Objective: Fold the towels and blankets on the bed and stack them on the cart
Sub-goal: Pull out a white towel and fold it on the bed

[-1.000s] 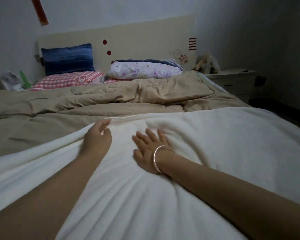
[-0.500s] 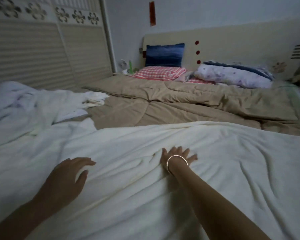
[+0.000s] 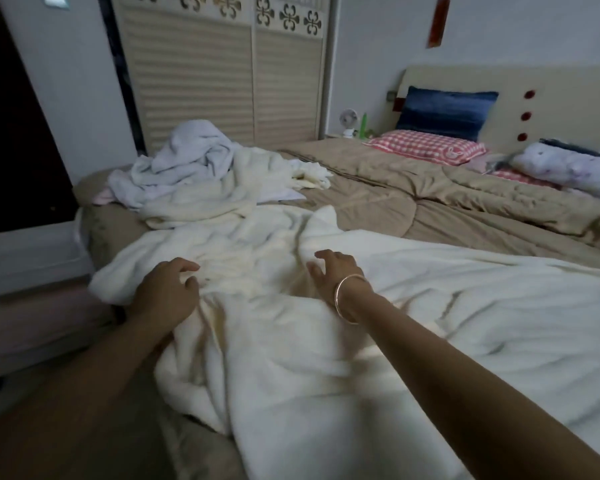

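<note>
A large cream-white blanket [image 3: 413, 306] lies spread and wrinkled over the near part of the bed. My left hand [image 3: 168, 291] rests on its bunched left end near the bed's edge, fingers curled and apart. My right hand [image 3: 331, 271], with a bangle on the wrist, hovers over a raised fold in the middle of the blanket, fingers spread and bent. Neither hand has cloth pinched in it. A heap of pale towels and blankets [image 3: 201, 168] lies crumpled at the bed's far left corner. No cart is in view.
A tan quilt [image 3: 430, 202] covers the bed. A blue pillow [image 3: 445, 110], a red checked pillow [image 3: 426, 147] and a floral pillow [image 3: 568, 168] lie by the headboard. A slatted wardrobe [image 3: 222, 74] stands behind, a dark doorway [image 3: 11, 133] at the left.
My view has swung left, bringing the towel heap and wardrobe into sight. Both hands have slid left along the white blanket toward its bunched end; the right hand lifted from flat to curled.
</note>
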The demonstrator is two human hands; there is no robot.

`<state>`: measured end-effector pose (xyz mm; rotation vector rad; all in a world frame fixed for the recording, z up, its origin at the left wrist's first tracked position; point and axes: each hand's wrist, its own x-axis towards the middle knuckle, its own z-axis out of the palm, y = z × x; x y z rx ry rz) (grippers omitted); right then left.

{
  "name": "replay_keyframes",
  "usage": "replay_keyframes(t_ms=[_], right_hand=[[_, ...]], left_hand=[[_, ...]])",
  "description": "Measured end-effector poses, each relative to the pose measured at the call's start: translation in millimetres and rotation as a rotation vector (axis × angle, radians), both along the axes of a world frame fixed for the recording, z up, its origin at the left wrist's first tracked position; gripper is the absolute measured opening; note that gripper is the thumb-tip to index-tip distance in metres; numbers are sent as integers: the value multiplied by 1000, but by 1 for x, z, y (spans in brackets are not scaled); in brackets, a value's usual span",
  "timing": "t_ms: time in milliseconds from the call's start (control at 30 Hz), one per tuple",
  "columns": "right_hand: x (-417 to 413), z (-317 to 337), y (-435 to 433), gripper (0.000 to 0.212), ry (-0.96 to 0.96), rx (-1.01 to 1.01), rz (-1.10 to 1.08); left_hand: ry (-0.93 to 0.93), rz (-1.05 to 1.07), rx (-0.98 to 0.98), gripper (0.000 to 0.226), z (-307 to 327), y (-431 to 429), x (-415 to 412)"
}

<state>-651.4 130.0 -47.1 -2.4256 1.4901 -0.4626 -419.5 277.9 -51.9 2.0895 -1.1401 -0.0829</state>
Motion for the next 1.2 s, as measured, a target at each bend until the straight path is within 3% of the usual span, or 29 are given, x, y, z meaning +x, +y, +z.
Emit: replay_keyframes(t_ms=[200, 300, 400, 467, 567, 633, 700, 833, 900, 967, 1033, 1100, 1133, 1200], right_hand=[[82, 11, -27, 33, 182, 99, 142], [117, 21, -35, 35, 338, 78, 139], [138, 18, -32, 42, 452, 187, 155], [147, 2, -28, 52, 517, 228, 149], [148, -13, -28, 73, 508, 273, 122], [142, -19, -29, 77, 471, 264, 100], [136, -22, -31, 68, 438, 207, 90], [133, -17, -30, 46, 414, 256, 104], [136, 6, -46, 33, 345, 297, 95], [136, 37, -69, 20, 38, 337, -31], [134, 56, -92, 17, -266, 406, -139], [135, 63, -107, 24, -477, 653, -206], [136, 61, -116, 31, -473, 714, -232], [137, 47, -143, 33, -398, 646, -287]], left_hand=[[55, -73, 105, 35, -8, -17, 63], [31, -125, 115, 37, 3, -12, 93], [-8, -183, 140, 42, 19, -9, 117], [-51, -231, 209, 61, 27, -11, 130], [-178, -298, 517, 116, 32, -23, 144], [-186, -323, 670, 130, 22, -30, 150], [-122, -323, 656, 122, 4, -38, 154], [-103, -349, 475, 56, -1, -68, 150], [186, -292, 307, 49, 31, -92, 148], [634, -332, 1, 36, 68, -116, 144], [1023, -553, -166, 21, 95, -133, 144], [1315, -691, -94, 34, 94, -151, 156], [1346, -672, -15, 37, 81, -162, 166], [1154, -470, 86, 17, 37, -181, 189]])
